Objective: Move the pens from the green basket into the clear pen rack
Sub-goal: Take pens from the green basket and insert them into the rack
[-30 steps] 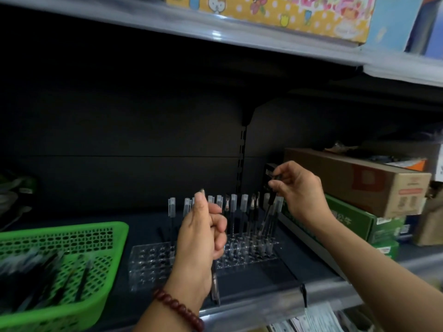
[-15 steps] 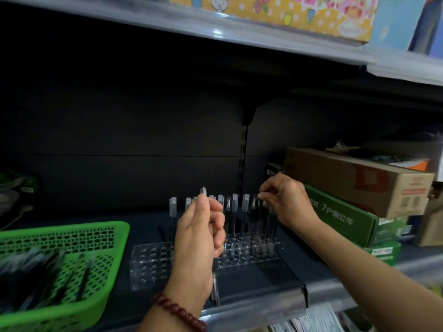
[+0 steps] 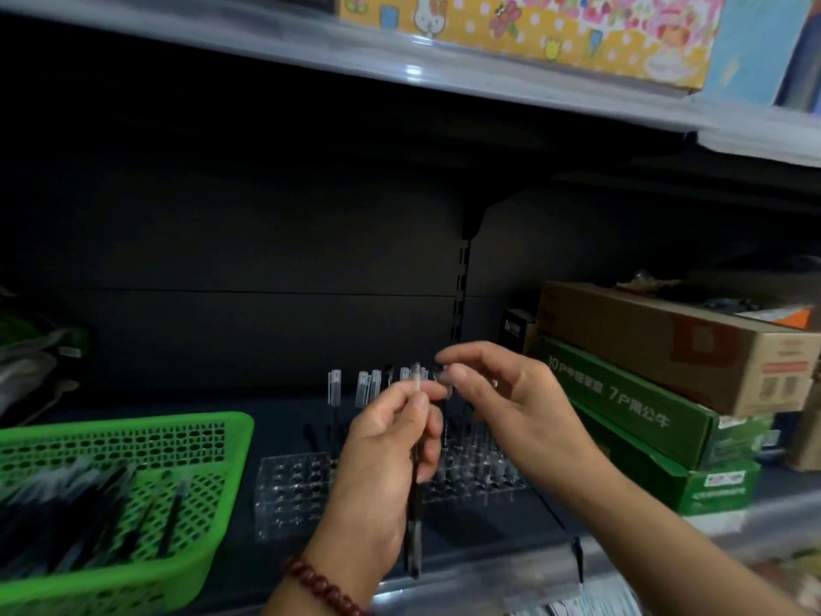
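Clear plastic caps the black pen [image 3: 414, 517] that the left hand [image 3: 382, 460] grips upright in curled fingers, just in front of the clear pen rack [image 3: 293, 491]. The right hand [image 3: 502, 402] hovers at the cap, thumb and forefinger slightly apart, holding nothing I can see. The pen looks light, stiff and slick. I'd pinch the barrel below the cap, since a cap might pull off. More pens lie in the green basket [image 3: 133, 429].

The green box [image 3: 631, 404] reads, perhaps, "7户用公牛"; the rest blurs.
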